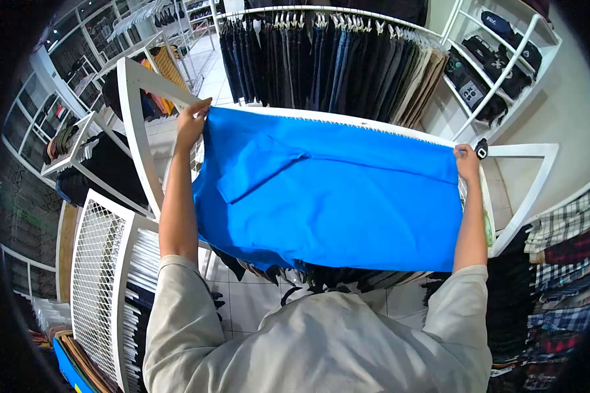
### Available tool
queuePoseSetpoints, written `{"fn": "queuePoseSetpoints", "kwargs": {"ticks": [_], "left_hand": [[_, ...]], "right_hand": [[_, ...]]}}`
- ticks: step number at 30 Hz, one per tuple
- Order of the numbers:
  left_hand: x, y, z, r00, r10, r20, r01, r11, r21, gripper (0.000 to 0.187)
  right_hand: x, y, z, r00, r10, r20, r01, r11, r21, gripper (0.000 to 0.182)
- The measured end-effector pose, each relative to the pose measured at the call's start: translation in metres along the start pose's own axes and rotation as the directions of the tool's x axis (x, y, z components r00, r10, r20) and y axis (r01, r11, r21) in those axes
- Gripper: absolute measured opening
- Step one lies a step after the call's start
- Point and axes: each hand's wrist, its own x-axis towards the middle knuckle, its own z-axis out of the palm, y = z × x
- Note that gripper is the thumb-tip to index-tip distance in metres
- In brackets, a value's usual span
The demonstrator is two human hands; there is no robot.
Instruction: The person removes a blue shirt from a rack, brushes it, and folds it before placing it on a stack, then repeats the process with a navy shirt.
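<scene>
A bright blue shirt [347, 203] is spread wide in front of me over a white rack top [373, 123], and its near edge hangs down toward me. One sleeve [262, 167] lies folded inward across the upper left of the cloth. My left hand [193, 123] pinches the shirt's far left corner, fingers closed. At the far right corner, my right hand [467, 162] grips the edge of the fabric between thumb and fingers. Between the two hands the far edge is stretched fairly straight, with light wrinkles in the middle.
Trousers [328, 62] hang from a rail behind the rack. Caps [495, 62] sit on a white shelf at the upper right. Plaid shirts [564, 262] hang at the right. A white mesh panel [98, 281] stands at the left, and white frames [137, 131] flank the rack.
</scene>
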Motion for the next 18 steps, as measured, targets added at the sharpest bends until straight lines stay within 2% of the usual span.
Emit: {"fn": "queuePoseSetpoints", "kwargs": {"ticks": [1,2,3,4,5,6,8,9,10,11,13,14,15,16,17,18], "left_hand": [[-0.011,0.014,0.006,0.993,0.073,-0.091,-0.054,0.980,0.194,0.033],[-0.022,0.018,0.009,0.993,0.043,-0.108,-0.025,0.986,0.165,0.033],[-0.034,0.021,0.011,0.992,0.014,-0.129,0.004,0.991,0.136,0.033],[-0.058,0.045,0.009,0.990,-0.048,-0.131,0.062,0.993,0.100,0.032],[-0.086,0.066,0.002,0.995,-0.058,-0.079,0.070,0.985,0.161,0.032],[-0.118,0.103,-0.003,0.992,-0.108,-0.069,0.121,0.962,0.245,0.030],[-0.180,0.120,-0.004,0.967,0.041,-0.250,0.038,0.952,0.304,0.025],[-0.206,0.134,-0.006,0.933,0.062,-0.356,0.063,0.942,0.330,0.024],[-0.233,0.134,-0.004,0.870,0.062,-0.489,0.085,0.959,0.271,0.026],[-0.257,0.131,-0.002,0.803,0.094,-0.588,0.124,0.940,0.319,0.034],[-0.303,0.116,0.010,0.667,-0.099,-0.739,0.333,0.926,0.176,0.042],[-0.320,0.102,0.019,0.655,-0.261,-0.710,0.313,0.948,-0.060,0.045],[-0.333,0.095,0.026,0.648,-0.410,-0.642,0.285,0.912,-0.295,0.048],[-0.343,0.099,0.027,0.687,-0.540,-0.486,0.384,0.838,-0.388,0.051],[-0.347,0.097,0.037,0.667,-0.627,-0.404,0.354,0.743,-0.568,0.046],[-0.352,0.093,0.037,0.681,-0.666,-0.303,0.397,0.684,-0.612,0.041]], "right_hand": [[-0.006,-0.014,0.002,0.999,-0.045,-0.025,0.042,0.993,-0.114,0.031],[-0.014,-0.028,0.003,0.999,-0.017,-0.046,0.006,0.974,-0.227,0.036],[-0.026,-0.053,0.002,0.999,-0.019,-0.045,0.009,0.974,-0.226,0.036],[-0.047,-0.082,-0.003,0.998,-0.068,-0.014,0.067,0.995,-0.076,0.034],[-0.073,-0.113,-0.008,0.993,-0.118,0.010,0.116,0.990,0.079,0.033],[-0.099,-0.143,-0.013,0.992,-0.109,0.058,0.099,0.983,0.152,0.030],[-0.156,-0.201,-0.020,0.981,-0.146,0.127,0.104,0.950,0.294,0.024],[-0.186,-0.228,-0.022,0.970,-0.193,0.149,0.128,0.923,0.363,0.021],[-0.214,-0.254,-0.025,0.956,-0.239,0.167,0.162,0.913,0.375,0.019],[-0.239,-0.275,-0.024,0.941,-0.284,0.184,0.195,0.900,0.390,0.017],[-0.277,-0.298,-0.013,0.893,-0.419,0.163,0.349,0.875,0.337,0.013],[-0.291,-0.304,-0.005,0.872,-0.463,0.158,0.386,0.849,0.361,0.014],[-0.302,-0.309,0.003,0.850,-0.505,0.150,0.421,0.823,0.382,0.014],[-0.312,-0.314,0.008,0.839,-0.514,0.175,0.428,0.825,0.370,0.017],[-0.318,-0.315,0.010,0.837,-0.517,0.180,0.430,0.824,0.369,0.017],[-0.321,-0.317,0.013,0.840,-0.525,0.139,0.465,0.827,0.317,0.019]]}}
